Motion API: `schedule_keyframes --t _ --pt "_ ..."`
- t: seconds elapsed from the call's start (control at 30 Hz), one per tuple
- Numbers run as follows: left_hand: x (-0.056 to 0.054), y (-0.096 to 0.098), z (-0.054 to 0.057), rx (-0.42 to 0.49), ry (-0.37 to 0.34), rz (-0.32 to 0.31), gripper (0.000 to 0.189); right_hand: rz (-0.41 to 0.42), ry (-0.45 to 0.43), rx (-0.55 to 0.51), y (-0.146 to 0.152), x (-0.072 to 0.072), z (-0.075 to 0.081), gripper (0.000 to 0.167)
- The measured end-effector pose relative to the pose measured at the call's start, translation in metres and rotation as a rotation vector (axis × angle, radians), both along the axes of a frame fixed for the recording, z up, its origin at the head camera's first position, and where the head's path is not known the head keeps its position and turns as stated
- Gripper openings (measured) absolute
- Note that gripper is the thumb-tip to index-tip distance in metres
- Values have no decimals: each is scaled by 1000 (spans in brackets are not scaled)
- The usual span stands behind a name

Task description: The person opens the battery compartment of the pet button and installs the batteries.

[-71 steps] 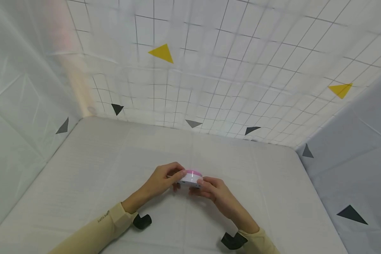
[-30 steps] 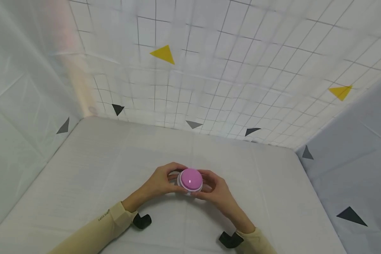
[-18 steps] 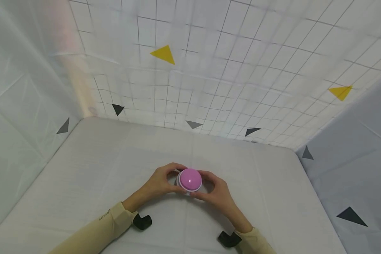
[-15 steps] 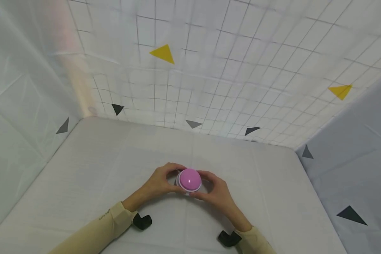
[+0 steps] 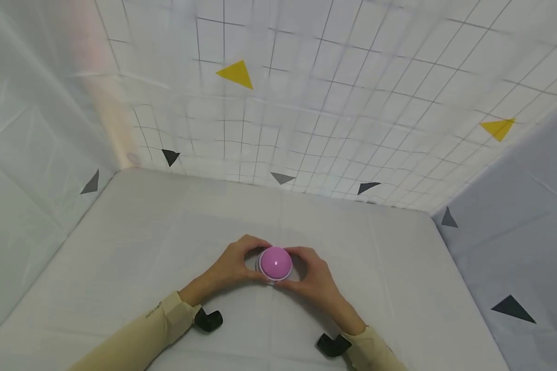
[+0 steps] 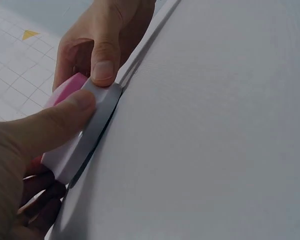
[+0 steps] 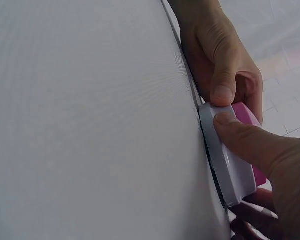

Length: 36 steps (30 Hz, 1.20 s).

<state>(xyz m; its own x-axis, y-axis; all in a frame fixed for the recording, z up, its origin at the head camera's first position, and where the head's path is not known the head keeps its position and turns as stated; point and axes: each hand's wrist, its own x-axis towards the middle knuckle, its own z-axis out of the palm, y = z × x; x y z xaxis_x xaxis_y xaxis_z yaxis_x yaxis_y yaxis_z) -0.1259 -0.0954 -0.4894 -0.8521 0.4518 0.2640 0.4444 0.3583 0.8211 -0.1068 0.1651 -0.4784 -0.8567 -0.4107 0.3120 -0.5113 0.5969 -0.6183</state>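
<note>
A round push button (image 5: 276,263) with a pink domed top and a white base sits between the two hands near the middle of the table. Its dome faces up in the head view. My left hand (image 5: 232,265) grips it from the left, thumb on the near side of the white rim and fingers curled round the far side. From the right, my right hand (image 5: 317,275) holds it the same way, and the thumbs lie close together. Both wrist views show the dark underside of the white base (image 6: 97,132) right at the table surface. Some fingers are hidden behind the button.
A white cloth covers the table (image 5: 167,206). Behind it rises a white wall sheet (image 5: 343,103) with grid lines and yellow and dark triangles; plain sheets close both sides. Black curved pieces (image 5: 209,320) stick out at both sleeve cuffs.
Earlier the button was tilted with its side showing; it has been turned dome up and lowered to the table. Both hands have shifted their grip round its rim and moved slightly left recently.
</note>
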Motion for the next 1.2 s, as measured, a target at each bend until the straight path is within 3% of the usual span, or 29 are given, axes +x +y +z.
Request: schedule_keyframes --t 0.17,0.63,0.87,1.03,1.2 --pt "0 1 0 -12 13 -2 73 21 64 18 2 -4 -4 77" --pt "-3 1 0 -32 50 -25 84 12 59 45 3 -3 2 78" --pt "-6 -3 6 2 16 -13 72 -105 -4 69 12 -8 13 54" --pt "-13 -13 15 9 4 41 62 -223 -44 120 29 -20 19 61" --pt "-24 -30 25 -84 70 116 63 -301 -34 187 50 -33 25 69"
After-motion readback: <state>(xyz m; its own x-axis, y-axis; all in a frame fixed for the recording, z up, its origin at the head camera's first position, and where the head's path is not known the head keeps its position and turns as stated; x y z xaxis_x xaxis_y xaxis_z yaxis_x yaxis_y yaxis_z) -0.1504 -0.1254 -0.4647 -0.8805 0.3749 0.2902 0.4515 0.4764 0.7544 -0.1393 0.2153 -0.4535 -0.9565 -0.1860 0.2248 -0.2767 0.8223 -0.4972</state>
